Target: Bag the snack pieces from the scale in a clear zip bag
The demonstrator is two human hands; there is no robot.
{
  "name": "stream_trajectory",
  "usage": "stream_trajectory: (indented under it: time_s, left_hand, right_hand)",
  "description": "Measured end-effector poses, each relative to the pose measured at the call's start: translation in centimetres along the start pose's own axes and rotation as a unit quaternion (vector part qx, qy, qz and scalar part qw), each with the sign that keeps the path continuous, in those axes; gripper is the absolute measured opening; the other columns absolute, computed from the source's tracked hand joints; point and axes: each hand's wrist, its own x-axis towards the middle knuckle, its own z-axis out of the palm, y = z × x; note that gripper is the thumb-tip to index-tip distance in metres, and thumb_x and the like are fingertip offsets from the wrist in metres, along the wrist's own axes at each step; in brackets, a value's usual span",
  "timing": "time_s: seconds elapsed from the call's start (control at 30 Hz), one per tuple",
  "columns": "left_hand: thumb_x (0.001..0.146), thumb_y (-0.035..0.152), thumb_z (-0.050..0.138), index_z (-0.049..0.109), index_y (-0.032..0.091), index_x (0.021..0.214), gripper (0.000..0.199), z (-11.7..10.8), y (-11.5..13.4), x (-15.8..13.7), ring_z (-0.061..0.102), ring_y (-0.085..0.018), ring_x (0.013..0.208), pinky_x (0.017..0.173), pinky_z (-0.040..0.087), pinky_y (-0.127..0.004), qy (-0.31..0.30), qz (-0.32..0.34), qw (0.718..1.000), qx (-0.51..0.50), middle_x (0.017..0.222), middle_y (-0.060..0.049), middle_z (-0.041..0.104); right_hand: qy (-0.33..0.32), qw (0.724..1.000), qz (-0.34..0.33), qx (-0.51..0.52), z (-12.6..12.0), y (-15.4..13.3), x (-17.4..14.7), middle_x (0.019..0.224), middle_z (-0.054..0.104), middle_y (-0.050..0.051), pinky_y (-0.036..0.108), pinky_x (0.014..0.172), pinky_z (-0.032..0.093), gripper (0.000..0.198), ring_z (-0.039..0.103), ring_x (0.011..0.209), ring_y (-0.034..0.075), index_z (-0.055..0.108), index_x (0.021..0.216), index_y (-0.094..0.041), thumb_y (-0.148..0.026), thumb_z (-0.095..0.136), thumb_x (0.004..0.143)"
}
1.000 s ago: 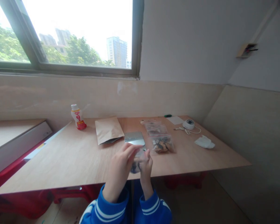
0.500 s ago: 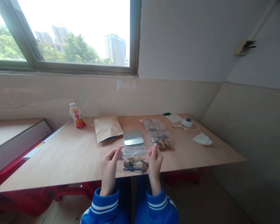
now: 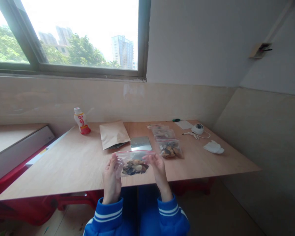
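Note:
A clear zip-lock bag point(image 3: 135, 155) with a red seal strip hangs upright over the front edge of the table. Brown and dark dried pieces, perhaps mushrooms, lie in its lower part. My left hand point(image 3: 111, 180) is closed on the bag's left side, thumb near the top corner. At the upper right corner, my right hand point(image 3: 159, 168) grips the bag, some of its fingers partly behind the clear plastic. Just beyond the bag lies a small scale point(image 3: 141, 143) with a shiny top, its near part covered by the bag.
Several filled zip-lock bags point(image 3: 171, 150) overlap in a row right of the scale. To its left are a kraft paper pouch point(image 3: 114, 134) and a red-and-white bottle point(image 3: 82, 122). A white corded device point(image 3: 198, 128), a crumpled tissue point(image 3: 213, 147) and a green-handled tool point(image 3: 176, 120) lie to the right.
The bag has moved left and slightly up, and its top is stretched wider. My right hand's fingers have shifted from a pinch at the corner to partly behind the plastic.

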Motion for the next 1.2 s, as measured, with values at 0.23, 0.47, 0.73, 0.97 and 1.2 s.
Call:
stream_trajectory:
  time_s: [0.23,0.47,0.73,0.97,1.2]
  left_hand:
    - [0.074,0.027,0.07,0.068,0.015,0.086,0.017,-1.5,-0.4,1.3,0.065,-0.012,0.083,0.077,0.054,-0.02,-0.02,-0.063,0.998,-0.003,0.089,-0.003,0.069]
    - [0.066,0.034,0.077,0.07,0.015,0.098,0.038,-2.5,-0.7,1.8,0.066,-0.018,0.095,0.083,0.055,-0.026,-0.078,-0.029,0.99,0.109,0.109,-0.009,0.068]
    - [0.071,0.045,0.07,0.067,0.017,0.109,0.047,-2.2,-1.1,1.6,0.059,-0.011,0.066,0.066,0.051,-0.023,-0.095,0.07,0.962,0.246,0.094,-0.005,0.07]
    - [0.068,0.049,0.071,0.072,0.015,0.085,0.038,-2.1,-0.4,1.2,0.065,-0.02,0.083,0.077,0.051,-0.029,-0.128,0.058,0.947,0.29,0.088,-0.008,0.072]
    - [0.076,0.049,0.063,0.067,0.015,0.091,0.038,-1.6,-0.8,0.4,0.054,-0.01,0.053,0.049,0.044,-0.02,-0.082,0.104,0.954,0.27,0.063,0.0,0.062]
  right_hand:
    - [0.056,0.998,0.024,-0.033,0.7,0.4,0.0,0.075,0.072,0.007,0.035,0.072,0.054,0.038,0.067,0.071,0.021,0.069,0.091,-0.016,-0.051,0.057,0.083]
    - [0.177,0.982,0.004,-0.063,-0.2,0.8,0.1,0.07,0.07,0.005,0.03,0.067,0.051,0.043,0.064,0.065,0.019,0.068,0.094,-0.015,-0.054,0.054,0.084]
    - [0.179,0.982,0.008,-0.066,-0.5,0.6,-0.2,0.069,0.07,0.005,0.029,0.066,0.051,0.041,0.065,0.065,0.019,0.067,0.091,-0.015,-0.053,0.055,0.084]
    - [0.161,0.985,0.009,-0.06,0.2,0.9,-0.5,0.069,0.072,0.005,0.03,0.065,0.052,0.042,0.066,0.063,0.02,0.066,0.092,-0.015,-0.055,0.055,0.083]
    - [0.152,0.985,-0.004,-0.079,0.6,0.7,-0.8,0.065,0.071,0.005,0.027,0.057,0.05,0.041,0.066,0.061,0.02,0.063,0.092,-0.015,-0.055,0.053,0.084]
